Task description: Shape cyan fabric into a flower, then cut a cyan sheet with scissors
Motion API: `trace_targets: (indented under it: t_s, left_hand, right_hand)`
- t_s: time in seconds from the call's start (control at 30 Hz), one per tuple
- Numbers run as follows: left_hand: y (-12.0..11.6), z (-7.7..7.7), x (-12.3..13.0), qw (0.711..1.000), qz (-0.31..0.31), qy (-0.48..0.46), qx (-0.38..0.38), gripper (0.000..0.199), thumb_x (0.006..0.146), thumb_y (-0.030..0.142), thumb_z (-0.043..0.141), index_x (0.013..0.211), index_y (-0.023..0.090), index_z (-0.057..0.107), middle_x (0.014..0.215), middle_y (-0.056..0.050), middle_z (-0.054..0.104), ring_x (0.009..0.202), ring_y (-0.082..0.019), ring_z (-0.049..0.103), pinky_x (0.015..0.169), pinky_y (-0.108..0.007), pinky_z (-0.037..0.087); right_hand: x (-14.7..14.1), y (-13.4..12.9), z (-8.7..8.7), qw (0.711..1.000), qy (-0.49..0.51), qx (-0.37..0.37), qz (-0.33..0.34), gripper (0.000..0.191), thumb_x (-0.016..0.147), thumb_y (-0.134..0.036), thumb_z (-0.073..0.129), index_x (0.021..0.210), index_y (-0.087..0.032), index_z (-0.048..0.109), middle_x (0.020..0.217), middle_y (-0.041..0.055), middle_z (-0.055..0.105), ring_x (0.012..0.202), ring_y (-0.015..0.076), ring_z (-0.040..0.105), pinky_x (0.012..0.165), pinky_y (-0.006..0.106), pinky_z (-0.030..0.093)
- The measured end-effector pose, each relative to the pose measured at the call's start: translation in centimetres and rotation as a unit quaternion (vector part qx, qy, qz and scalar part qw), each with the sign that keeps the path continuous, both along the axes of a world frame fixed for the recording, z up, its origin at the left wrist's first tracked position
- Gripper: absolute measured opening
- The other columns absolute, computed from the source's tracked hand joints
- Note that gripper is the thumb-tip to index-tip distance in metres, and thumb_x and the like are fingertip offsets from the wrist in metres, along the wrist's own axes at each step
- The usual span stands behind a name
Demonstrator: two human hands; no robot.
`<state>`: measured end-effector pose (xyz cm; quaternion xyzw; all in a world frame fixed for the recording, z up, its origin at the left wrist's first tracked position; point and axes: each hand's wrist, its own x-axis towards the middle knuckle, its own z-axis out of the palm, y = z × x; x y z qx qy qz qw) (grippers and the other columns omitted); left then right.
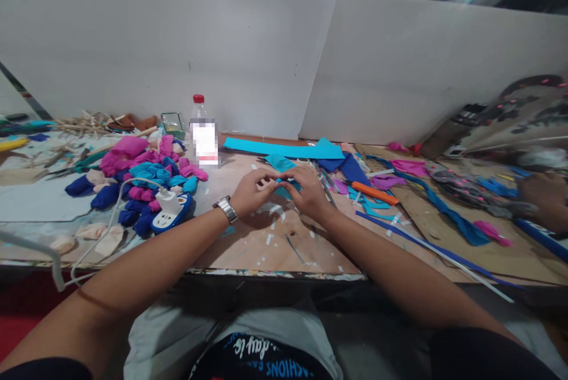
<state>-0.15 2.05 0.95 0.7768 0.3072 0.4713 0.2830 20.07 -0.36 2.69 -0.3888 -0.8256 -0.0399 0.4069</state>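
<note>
Both hands meet over the middle of the wooden table, pinching a small turquoise piece of fabric or crepe paper [280, 162] between them. My left hand [254, 192], below a metal wristwatch, grips its near left side. My right hand [309, 192] holds the other side with thumb and fingers pressed together. Part of the piece sticks up beyond the fingers, and a bit shows below them. Just behind lies a long turquoise strip [275, 148]. Dark pointed tips, perhaps of scissors or tweezers, show by my left fingertips.
Left of my hands lie bunched pink, blue and turquoise bundles [146, 170] and a power strip [171, 214] with a white cord. A red-capped bottle [202, 131] stands behind. To the right are an orange utility knife [375, 193], scraps and a co-worker's hand [544, 196]. A white partition [177, 42] closes the back.
</note>
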Motion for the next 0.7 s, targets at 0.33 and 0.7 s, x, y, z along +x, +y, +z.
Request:
trace_targets:
  t_s: [0.33,0.7]
  left_hand:
    - [0.35,-0.12,-0.05,0.999,-0.039,-0.022,-0.010,0.026,0.095,0.041,0.062,0.104,0.021,0.074,0.106,-0.007,0.075,0.094,-0.020,0.067,0.080,-0.033,0.052]
    - [0.40,0.25,-0.03,0.998,-0.045,-0.038,-0.026,0.029,0.097,0.044,0.059,0.098,0.019,0.075,0.106,-0.007,0.076,0.097,-0.021,0.068,0.085,-0.034,0.052]
  right_hand:
    - [-0.15,-0.19,0.14,0.999,0.028,0.005,0.017,0.011,0.096,-0.035,0.066,0.097,-0.025,0.071,0.098,0.0049,0.075,0.096,0.0253,0.066,0.091,0.044,0.043]
    - [-0.32,-0.40,0.41,0.999,0.035,0.025,-0.017,0.019,0.096,-0.041,0.065,0.088,-0.024,0.069,0.089,0.0051,0.075,0.089,0.0250,0.066,0.087,0.044,0.044]
